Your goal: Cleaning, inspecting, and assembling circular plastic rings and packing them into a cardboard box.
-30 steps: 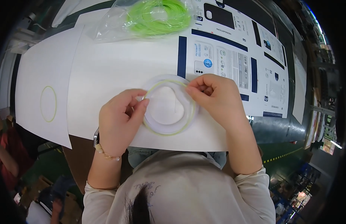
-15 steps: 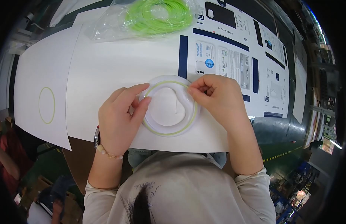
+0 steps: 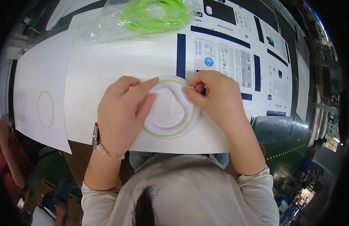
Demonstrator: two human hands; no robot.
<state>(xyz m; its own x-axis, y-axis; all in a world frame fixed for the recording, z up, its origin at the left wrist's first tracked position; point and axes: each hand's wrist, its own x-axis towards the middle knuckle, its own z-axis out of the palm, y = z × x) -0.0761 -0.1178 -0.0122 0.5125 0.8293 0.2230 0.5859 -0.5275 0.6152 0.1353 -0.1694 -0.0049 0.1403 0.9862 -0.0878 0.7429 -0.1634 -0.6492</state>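
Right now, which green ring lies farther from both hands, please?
The thin ring alone on the leftmost white sheet; the other green ring is on the white circular piece between left hand and right hand.

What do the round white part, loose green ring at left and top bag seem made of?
Round white part: probably moulded plastic, satin; smooth surface, evenly rounded edges.
Loose green ring: possibly rubber or soft plastic; thin, even cord, finish too small to tell.
Bag: clear plastic film, glossy; creases and bright glints.
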